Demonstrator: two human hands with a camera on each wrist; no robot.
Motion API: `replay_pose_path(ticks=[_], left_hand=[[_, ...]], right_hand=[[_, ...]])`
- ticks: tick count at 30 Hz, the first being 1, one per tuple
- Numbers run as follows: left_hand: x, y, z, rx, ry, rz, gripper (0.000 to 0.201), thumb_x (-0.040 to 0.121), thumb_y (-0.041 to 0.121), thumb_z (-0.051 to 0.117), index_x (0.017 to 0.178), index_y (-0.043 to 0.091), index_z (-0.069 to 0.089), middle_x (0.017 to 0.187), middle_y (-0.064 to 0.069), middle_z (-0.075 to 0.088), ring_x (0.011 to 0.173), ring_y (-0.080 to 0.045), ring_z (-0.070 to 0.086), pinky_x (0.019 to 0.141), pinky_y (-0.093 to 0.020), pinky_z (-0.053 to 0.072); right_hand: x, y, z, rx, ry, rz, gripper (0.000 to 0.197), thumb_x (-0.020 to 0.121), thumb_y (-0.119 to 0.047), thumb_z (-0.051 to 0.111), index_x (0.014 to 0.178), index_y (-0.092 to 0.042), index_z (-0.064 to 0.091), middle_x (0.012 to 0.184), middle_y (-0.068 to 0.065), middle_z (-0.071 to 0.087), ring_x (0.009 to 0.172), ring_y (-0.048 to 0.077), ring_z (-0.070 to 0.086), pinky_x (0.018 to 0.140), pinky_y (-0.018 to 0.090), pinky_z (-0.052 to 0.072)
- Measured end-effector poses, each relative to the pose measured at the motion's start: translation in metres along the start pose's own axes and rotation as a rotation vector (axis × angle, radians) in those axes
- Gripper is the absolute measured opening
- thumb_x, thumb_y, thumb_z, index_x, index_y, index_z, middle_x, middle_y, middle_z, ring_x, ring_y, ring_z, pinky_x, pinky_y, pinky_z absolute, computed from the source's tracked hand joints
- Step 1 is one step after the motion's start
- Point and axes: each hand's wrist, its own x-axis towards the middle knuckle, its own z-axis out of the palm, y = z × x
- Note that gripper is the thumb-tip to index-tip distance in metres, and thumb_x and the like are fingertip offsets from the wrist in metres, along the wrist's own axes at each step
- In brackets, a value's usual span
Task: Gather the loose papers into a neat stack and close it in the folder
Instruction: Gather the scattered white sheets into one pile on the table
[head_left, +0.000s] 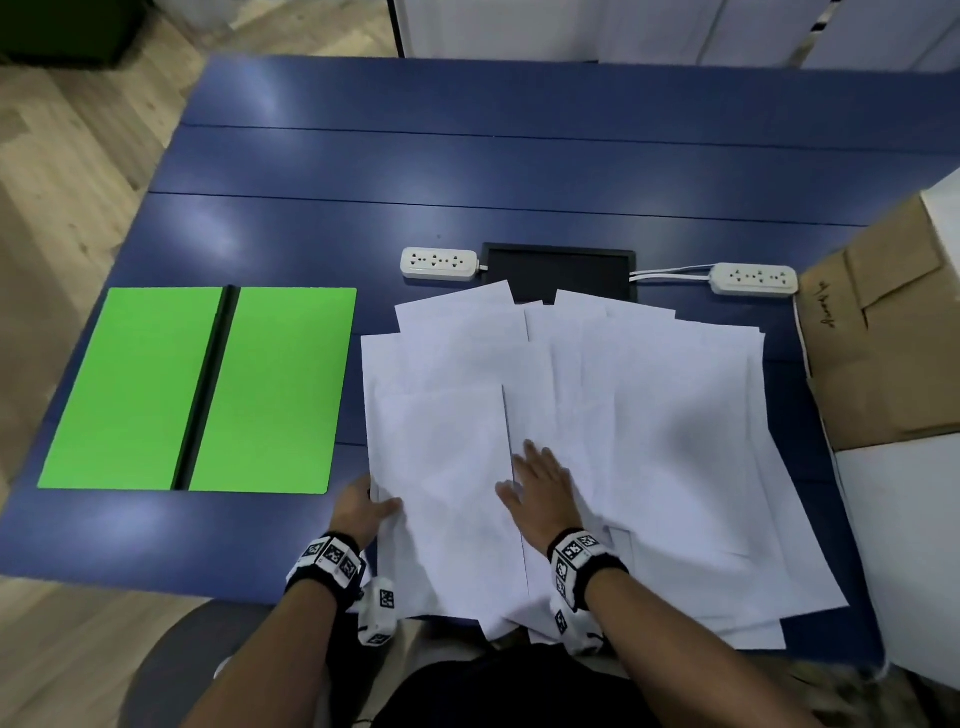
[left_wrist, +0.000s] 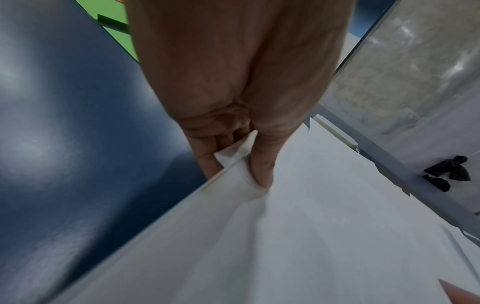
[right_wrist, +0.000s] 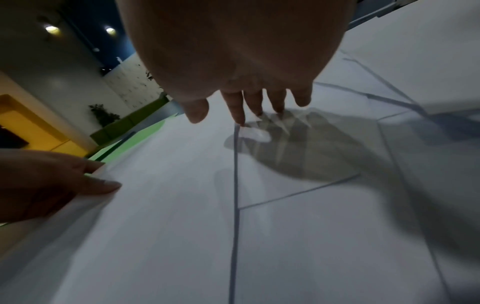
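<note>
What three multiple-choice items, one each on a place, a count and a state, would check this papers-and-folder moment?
1. Where does the green folder lie relative to the loose papers?
A. On the person's left of them
B. Under them
C. On the cardboard box

2. How many white power strips are on the blue table?
A. One
B. Two
C. Four

3. What is the left hand doing?
A. Resting on the folder
B. Hanging off the table
C. Pinching the edge of the papers

Key: 1 A, the head view shows the folder lying open and flat beside the sheets, on their left. 2 B, one strip sits left of the black tray and one sits right of it. 3 C, the left wrist view shows thumb and fingers closed on the paper edge, while the right hand lies flat on the sheets.
</note>
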Motion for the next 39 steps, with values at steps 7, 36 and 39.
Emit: replay_pose_path(ticks=[7, 36, 39], left_hand=[[0.005, -0.004, 0.001, -0.044, 0.02, -0.016, 0.031, 0.083, 0.011, 0.077, 0.112, 0.006, 0.068, 0.102, -0.009, 0.072, 0.093, -0.029, 0.069, 0.085, -0.038, 0.055], [0.015, 0.005, 0.009, -0.016, 0.057, -0.143, 0.032, 0.08, 0.019, 0.081, 0.099, -0.004, 0.07, 0.093, -0.019, 0.071, 0.081, -0.027, 0.064, 0.072, -0.031, 0.046], [0.017, 0.005, 0.008, -0.031, 0.045, -0.14, 0.033, 0.079, 0.017, 0.082, 0.099, -0.005, 0.068, 0.094, -0.02, 0.071, 0.083, -0.03, 0.065, 0.074, -0.034, 0.048]], right_hand=[[0.006, -0.004, -0.032, 0.367, 0.429, 0.488, 0.053, 0.09, -0.022, 0.063, 0.139, -0.009, 0.049, 0.145, 0.01, 0.043, 0.132, 0.034, 0.046, 0.102, 0.041, 0.041], [-0.009, 0.141, -0.069, -0.065, 0.39, 0.66, 0.077, 0.098, -0.049, 0.048, 0.161, -0.018, 0.017, 0.168, 0.017, -0.01, 0.155, 0.039, 0.003, 0.121, 0.059, 0.011], [-0.031, 0.167, -0.065, -0.094, 0.233, 0.592, 0.077, 0.098, -0.051, 0.05, 0.161, -0.022, 0.014, 0.164, 0.013, -0.028, 0.155, 0.037, -0.011, 0.122, 0.059, 0.004]])
